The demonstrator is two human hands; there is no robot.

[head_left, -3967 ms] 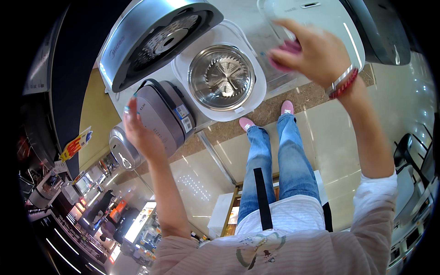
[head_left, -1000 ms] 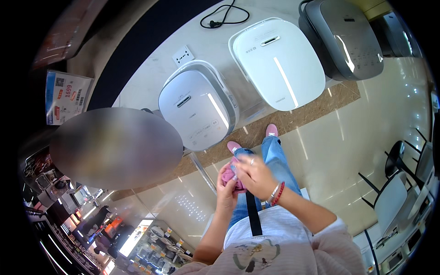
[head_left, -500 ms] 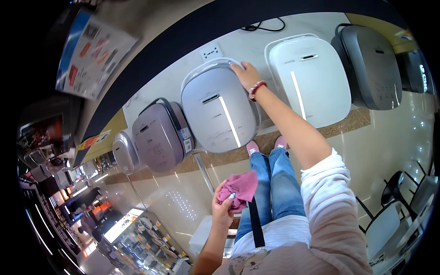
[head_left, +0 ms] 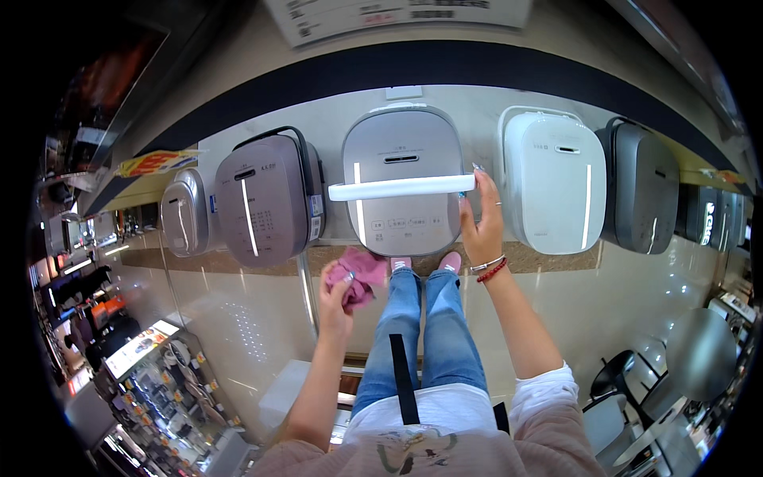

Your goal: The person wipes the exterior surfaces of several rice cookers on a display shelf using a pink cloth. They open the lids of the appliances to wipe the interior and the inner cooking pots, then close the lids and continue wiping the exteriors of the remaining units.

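Observation:
A grey rice cooker [head_left: 405, 141] stands at the middle of the counter, with controls on its lid. Its white carrying handle [head_left: 401, 188] is raised and crosses over the lid. My right hand [head_left: 482, 225] pinches the handle's right end between thumb and fingers. Held crumpled in my left hand [head_left: 335, 306] is a pink cloth [head_left: 362, 270], just off the counter's near edge, at the cooker's front left. The fingers wrap round the cloth, and part of it hangs loose toward the right.
Left of the grey cooker stand a mauve cooker [head_left: 266, 199] and a smaller silver one [head_left: 184, 213]. To the right are a white cooker [head_left: 555, 183] and a dark grey one [head_left: 645, 187]. A shelf with a dark edge [head_left: 397, 67] overhangs the back. Chairs [head_left: 608, 421] stand behind at right.
The cooker's handle has swung up from around its back rim to across the lid, with my right hand on its end. My left hand and the cloth have moved closer to the counter.

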